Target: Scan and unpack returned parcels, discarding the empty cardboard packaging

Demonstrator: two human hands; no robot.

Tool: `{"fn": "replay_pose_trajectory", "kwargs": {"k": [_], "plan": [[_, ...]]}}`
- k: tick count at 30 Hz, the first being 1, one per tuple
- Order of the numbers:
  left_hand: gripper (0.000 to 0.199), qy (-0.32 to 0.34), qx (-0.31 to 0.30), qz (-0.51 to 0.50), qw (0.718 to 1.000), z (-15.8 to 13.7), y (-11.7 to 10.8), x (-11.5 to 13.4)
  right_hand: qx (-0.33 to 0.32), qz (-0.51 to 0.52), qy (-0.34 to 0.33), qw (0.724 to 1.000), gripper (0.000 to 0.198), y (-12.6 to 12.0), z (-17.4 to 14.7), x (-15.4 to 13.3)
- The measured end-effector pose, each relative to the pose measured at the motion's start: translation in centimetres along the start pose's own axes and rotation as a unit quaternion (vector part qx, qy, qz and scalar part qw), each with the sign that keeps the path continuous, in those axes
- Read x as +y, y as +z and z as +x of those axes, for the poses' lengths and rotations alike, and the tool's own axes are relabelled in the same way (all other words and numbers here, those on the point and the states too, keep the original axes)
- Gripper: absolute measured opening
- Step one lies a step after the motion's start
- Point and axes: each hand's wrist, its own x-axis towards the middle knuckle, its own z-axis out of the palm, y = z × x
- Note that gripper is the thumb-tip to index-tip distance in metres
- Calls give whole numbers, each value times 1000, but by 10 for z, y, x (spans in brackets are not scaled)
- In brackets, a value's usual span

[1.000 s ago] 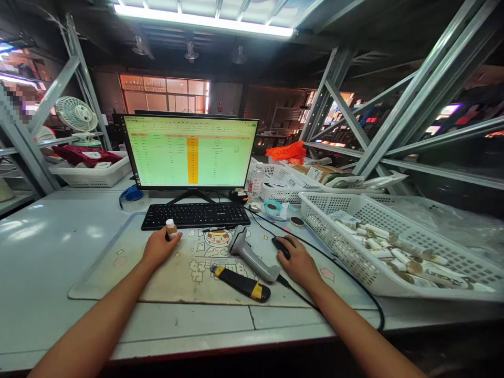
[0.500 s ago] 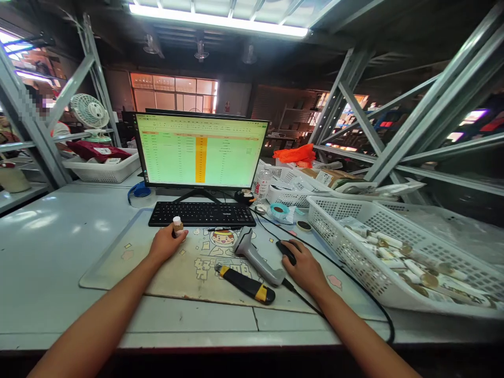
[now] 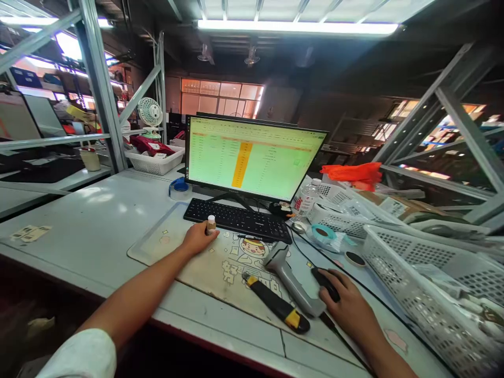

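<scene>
Across the pale surface (image 3: 92, 231), the view is taking in more of the left side than it was half a second ago. A grey shelving post (image 3: 103, 89) is now standing farther in from the left edge, a neighbouring desk with a black mat (image 3: 39, 170) is showing beyond it, and the white basket (image 3: 425, 304) at the right is running partly out of the picture. A pale sleeve (image 3: 86, 354), out of sight earlier, is now covering the upper part of the left arm.

The left hand (image 3: 196, 239) is still holding the small bottle (image 3: 211, 224), its grip closing around the brown body below the white cap; the bottle is standing upright just in front of the keyboard (image 3: 236, 219). Whether its base is touching the desk mat (image 3: 157, 247), one cannot tell. The right hand (image 3: 350, 302) is still lying over the black mouse (image 3: 326, 283), its grip loosely half-closed, fingers curving across the top. Between the hands, the grey scanner (image 3: 291, 281) and the black-and-yellow cutter (image 3: 277, 304) are lying side by side, untouched. Behind the keyboard, the monitor (image 3: 260, 163) is displaying a spreadsheet with one orange column.
</scene>
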Motion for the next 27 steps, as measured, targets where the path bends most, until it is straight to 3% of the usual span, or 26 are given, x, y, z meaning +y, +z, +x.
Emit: {"fn": "replay_pose_trajectory", "kwargs": {"k": [27], "plan": [[36,2,-9,9,1000,-2,-4,3,-5,-8,23,1000,55,5,0,4]]}}
